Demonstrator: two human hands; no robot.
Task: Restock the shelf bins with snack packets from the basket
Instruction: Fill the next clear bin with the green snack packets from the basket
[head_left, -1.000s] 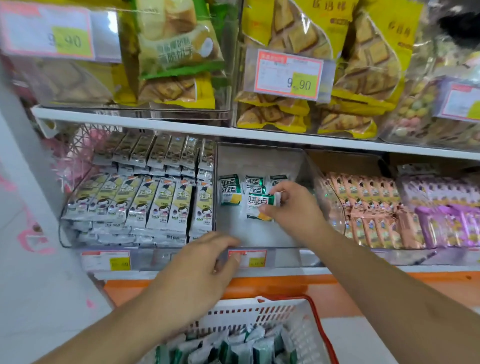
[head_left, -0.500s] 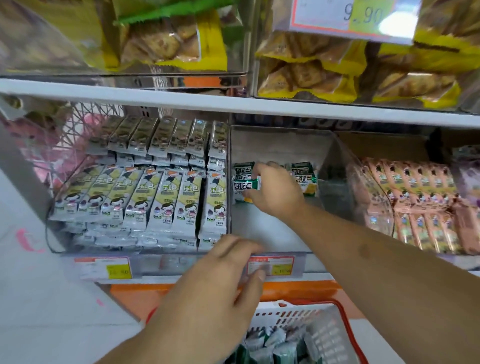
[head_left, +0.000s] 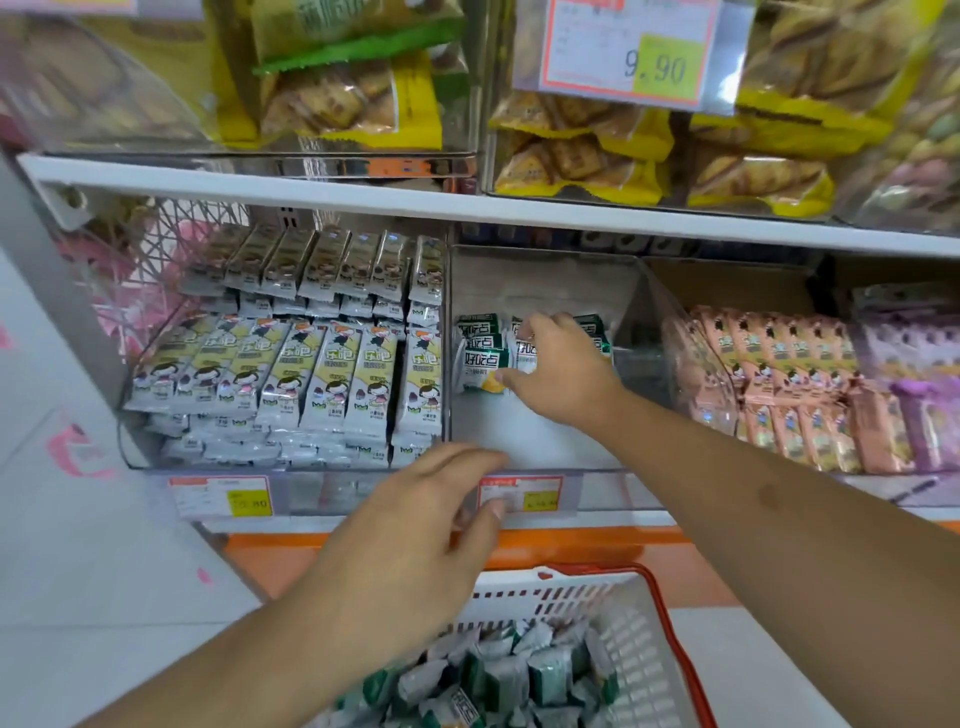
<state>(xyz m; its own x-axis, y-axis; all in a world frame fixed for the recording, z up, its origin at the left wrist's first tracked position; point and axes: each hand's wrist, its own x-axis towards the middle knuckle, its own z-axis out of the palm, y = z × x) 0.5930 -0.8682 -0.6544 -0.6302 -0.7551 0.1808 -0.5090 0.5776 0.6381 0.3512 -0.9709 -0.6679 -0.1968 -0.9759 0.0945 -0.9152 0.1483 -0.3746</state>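
Your right hand (head_left: 563, 371) pinches a packet (head_left: 524, 353) mid-frame, covering most of it; your left hand (head_left: 410, 545), fingers relaxed, hides part of the basket (head_left: 644, 644).

**Shelf and basket count**

Two hands are in view: the left hand (head_left: 410, 540) and the right hand (head_left: 563, 371). One white basket (head_left: 641, 644) with a red rim sits below, heaped with green-and-white packets (head_left: 511, 670) too jumbled to count. The middle clear bin (head_left: 545, 436) shows about five green-and-white packets (head_left: 480, 358), some hidden by the hand. The left bin's front row has seven yellow-and-white packets (head_left: 332, 374) on top. Three price tags (head_left: 628, 52) are visible.
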